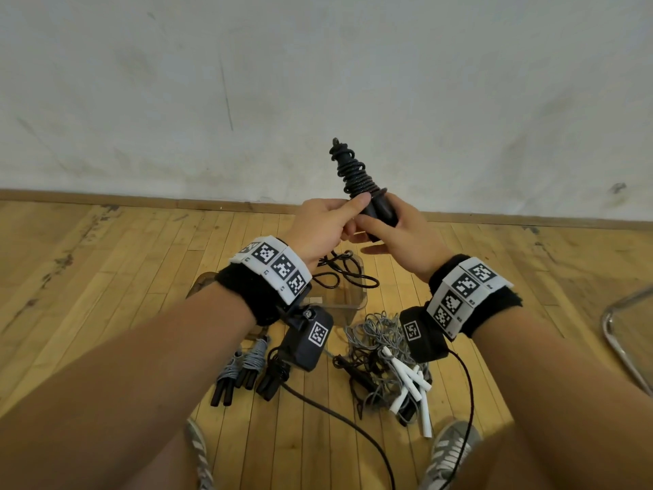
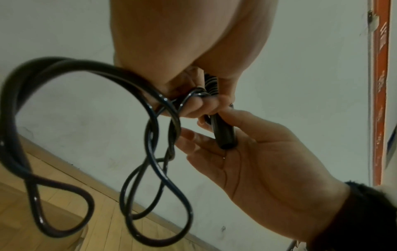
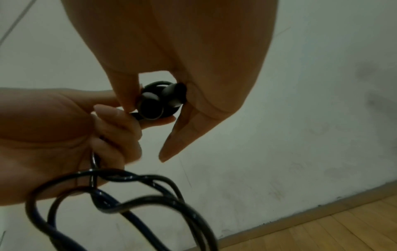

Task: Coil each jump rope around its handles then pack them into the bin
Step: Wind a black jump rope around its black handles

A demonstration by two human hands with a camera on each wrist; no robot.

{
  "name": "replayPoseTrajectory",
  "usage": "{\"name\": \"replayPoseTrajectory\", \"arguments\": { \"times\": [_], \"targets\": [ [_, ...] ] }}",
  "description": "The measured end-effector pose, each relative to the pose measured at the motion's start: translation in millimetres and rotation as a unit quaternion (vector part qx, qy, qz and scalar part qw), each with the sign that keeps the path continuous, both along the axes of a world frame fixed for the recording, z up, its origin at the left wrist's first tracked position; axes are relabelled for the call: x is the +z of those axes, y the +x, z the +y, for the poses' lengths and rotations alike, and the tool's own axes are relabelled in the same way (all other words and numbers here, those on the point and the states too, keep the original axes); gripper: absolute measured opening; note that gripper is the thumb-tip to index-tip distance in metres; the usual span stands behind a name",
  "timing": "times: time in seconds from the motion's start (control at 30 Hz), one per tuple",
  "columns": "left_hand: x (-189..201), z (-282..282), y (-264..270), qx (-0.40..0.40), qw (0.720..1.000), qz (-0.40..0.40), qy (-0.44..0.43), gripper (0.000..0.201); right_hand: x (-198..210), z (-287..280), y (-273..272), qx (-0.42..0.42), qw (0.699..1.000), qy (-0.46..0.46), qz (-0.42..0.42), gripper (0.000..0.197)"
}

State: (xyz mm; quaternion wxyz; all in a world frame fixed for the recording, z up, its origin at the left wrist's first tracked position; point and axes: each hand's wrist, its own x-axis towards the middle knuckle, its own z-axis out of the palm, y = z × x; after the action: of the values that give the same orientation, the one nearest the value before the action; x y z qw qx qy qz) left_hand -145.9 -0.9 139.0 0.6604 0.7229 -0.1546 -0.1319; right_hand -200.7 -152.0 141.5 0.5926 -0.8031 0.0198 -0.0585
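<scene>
A white wall with grey smudges and a thin dark scratch is filling the top half of the frame, and a wooden strip is running along its bottom edge. A yellow wooden floor with dark scuff marks is spreading across the lower half. A bent shiny metal bar is poking in at the right edge, and two grey and white shoes are showing at the bottom.
</scene>
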Motion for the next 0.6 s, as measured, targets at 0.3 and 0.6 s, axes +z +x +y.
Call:
{"name": "replayPoseTrajectory", "arguments": {
  "times": [0.3,0.6],
  "targets": [
    [-3.1,-2.4,1.0,0.01,0.999,0.038,-0.002,0.018,-11.2,-10.4,9.6,-0.101,0.976,-0.178,-0.072,0.074],
    [11.2,-5.9,-5.7,-0.012,0.981,0.173,-0.082,0.029,-13.5,-13.5,7.2,-0.143,0.937,-0.31,-0.076,0.065]
  ]
}}
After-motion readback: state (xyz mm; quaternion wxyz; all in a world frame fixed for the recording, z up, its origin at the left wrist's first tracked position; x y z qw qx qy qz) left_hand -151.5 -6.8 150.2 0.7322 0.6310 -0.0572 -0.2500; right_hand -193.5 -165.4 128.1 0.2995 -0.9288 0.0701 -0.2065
